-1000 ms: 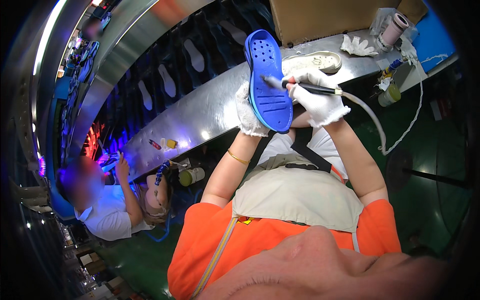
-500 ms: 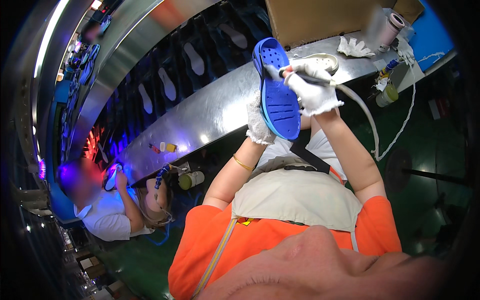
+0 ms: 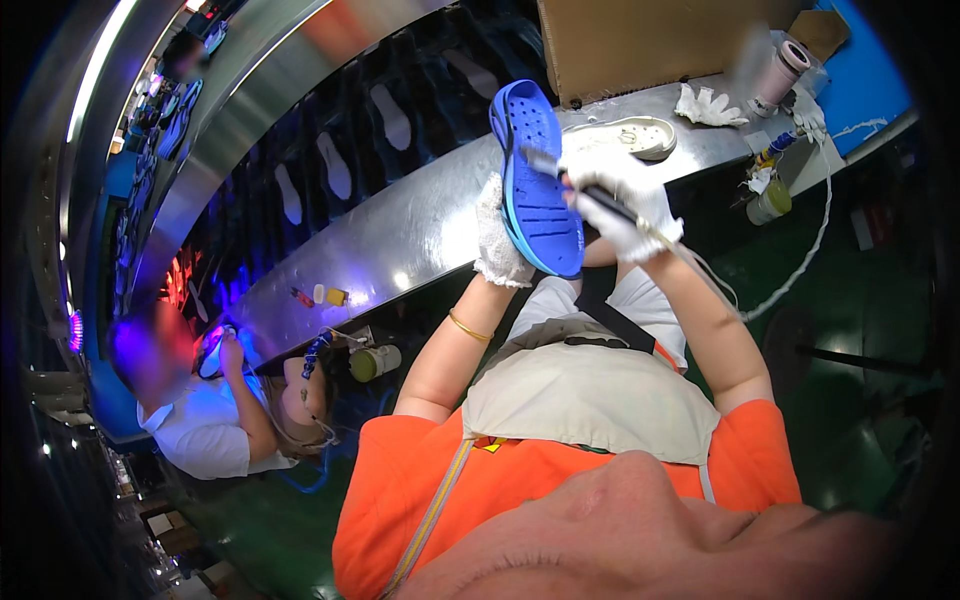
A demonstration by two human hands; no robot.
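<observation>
My left hand [image 3: 496,235], in a white knitted glove, is closed around the left edge of a blue shoe sole [image 3: 546,212]. The sole is tilted upright over the bench edge, with small holes toward its top and slots lower down. In my gloved right hand [image 3: 640,198], bare fingertips grip a dark-handled brush [image 3: 612,204] trailing a pale hose. The brush's bristles [image 3: 541,160] are at the sole's face, somewhat blurred; I cannot tell how firmly they touch. Behind my right hand a cream shoe [image 3: 652,136] lies on the metal bench [image 3: 430,225].
Pale insoles [image 3: 390,117] lie on the dark conveyor beyond the bench. At the right are a spare glove [image 3: 708,106], a pink bottle [image 3: 780,75] and a jar [image 3: 768,204]. A cardboard box [image 3: 640,45] stands behind. A co-worker [image 3: 205,430] sits at the left.
The sole and both hands have shifted slightly left. My right hand has turned, showing more of the brush handle, and the bristles sit a little lower. More of the cream shoe shows.
</observation>
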